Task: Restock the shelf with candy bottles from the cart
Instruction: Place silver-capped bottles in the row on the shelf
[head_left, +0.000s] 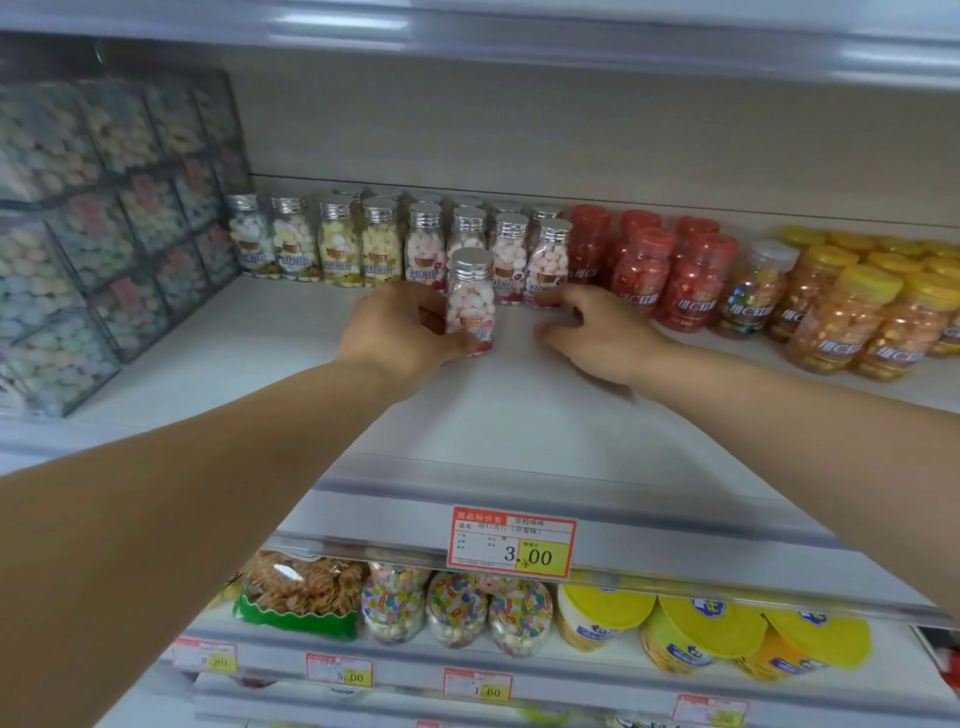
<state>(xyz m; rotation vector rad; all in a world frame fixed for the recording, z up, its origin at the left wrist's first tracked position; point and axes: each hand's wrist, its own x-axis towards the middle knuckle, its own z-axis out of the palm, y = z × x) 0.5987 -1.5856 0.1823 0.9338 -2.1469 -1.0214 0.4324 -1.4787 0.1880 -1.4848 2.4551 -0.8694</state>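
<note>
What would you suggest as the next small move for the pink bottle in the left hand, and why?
Probably slide the pink bottle, gripped upright by the left hand, straight back against the pink row: it stands alone in front of that row, on the bare shelf.

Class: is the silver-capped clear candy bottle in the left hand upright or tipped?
Upright: the silver-capped clear candy bottle, gripped by the left hand, has its cap directly above its base.

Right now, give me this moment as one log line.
left hand: grips pink candy bottle, upright | right hand: holds nothing, beside bottle row | phase: placing on shelf
</note>
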